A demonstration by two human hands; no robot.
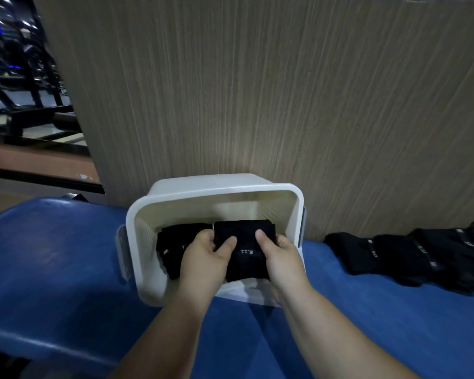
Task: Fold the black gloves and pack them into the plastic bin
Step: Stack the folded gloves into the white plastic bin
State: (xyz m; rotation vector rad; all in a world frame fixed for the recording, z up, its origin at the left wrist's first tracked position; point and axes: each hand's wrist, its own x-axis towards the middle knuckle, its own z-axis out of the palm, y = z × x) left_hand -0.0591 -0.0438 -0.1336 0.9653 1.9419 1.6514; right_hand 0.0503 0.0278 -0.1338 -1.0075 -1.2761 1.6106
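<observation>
The bin sits mid-frame on the bench, before a panel. Inside, the left bundle lies beside the right bundle; loose gloves lie far right.

Black glove with white lettering between the left hand and right hand; cream-white bin around them; blue surface beneath; streaked tan panel beyond.

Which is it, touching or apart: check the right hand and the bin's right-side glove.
Touching. Head view shows the right hand gripping the right-side glove, thumb on top.
</observation>
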